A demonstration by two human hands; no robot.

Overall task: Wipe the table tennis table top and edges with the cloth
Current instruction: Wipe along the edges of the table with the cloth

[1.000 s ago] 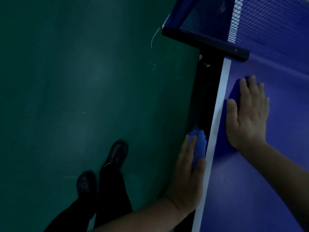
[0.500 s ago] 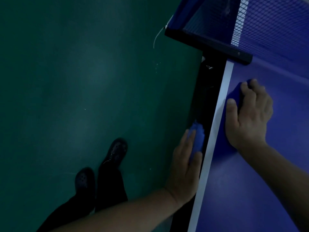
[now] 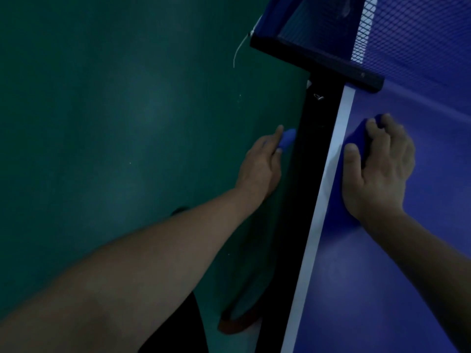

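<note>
Head view, largest first: green floor [image 3: 102, 123] on left, blue table [image 3: 382, 289] on right with white line [image 3: 316, 212] along dark edge [image 3: 311, 174]. Net [image 3: 420, 34] and black post [image 3: 318, 59] at top. Right hand [image 3: 377, 169] on tabletop just beside line – fingers curled, gripping blue cloth [image 3: 356, 138]. Left hand [image 3: 262, 164] beside dark edge, below tabletop – fingers pinching smaller blue cloth piece [image 3: 286, 138]. Whether touching edge, cannot tell.

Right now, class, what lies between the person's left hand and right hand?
In the head view, the table's dark side edge and the white sideline run between the left hand and the right hand; each hand holds blue cloth.
</note>
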